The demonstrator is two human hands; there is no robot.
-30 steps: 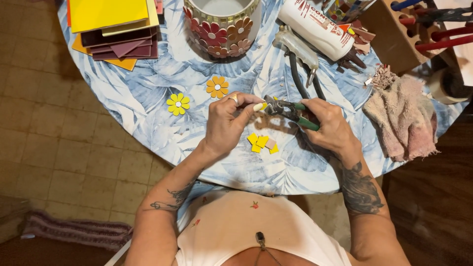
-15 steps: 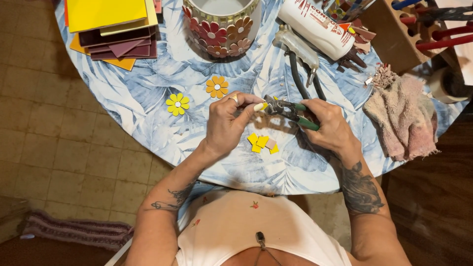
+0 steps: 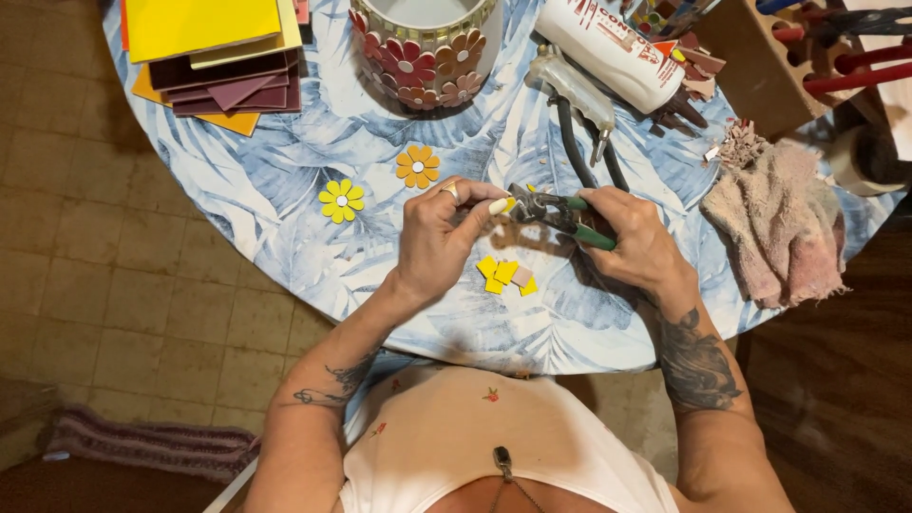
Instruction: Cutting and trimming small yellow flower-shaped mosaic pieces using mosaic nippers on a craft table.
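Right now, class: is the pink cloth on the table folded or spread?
Neither neatly: the pink cloth lies crumpled in a loose heap near the table's right edge.

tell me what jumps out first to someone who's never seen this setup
Centre frame, the left hand pinches a small yellow piece at the jaws of green-handled nippers gripped by the right hand, just above a little pile of yellow tile bits on the blue leaf-print table. At the top stands a pot covered in mosaic flowers; two loose flowers, yellow and orange, lie left.

On the table point(image 3: 285, 199), the pot point(image 3: 423, 47) sits at twelve o'clock, the tile stack point(image 3: 214, 62) at ten, the cloth point(image 3: 784, 228) at three, the tile pieces point(image 3: 505, 275) just below both hands.
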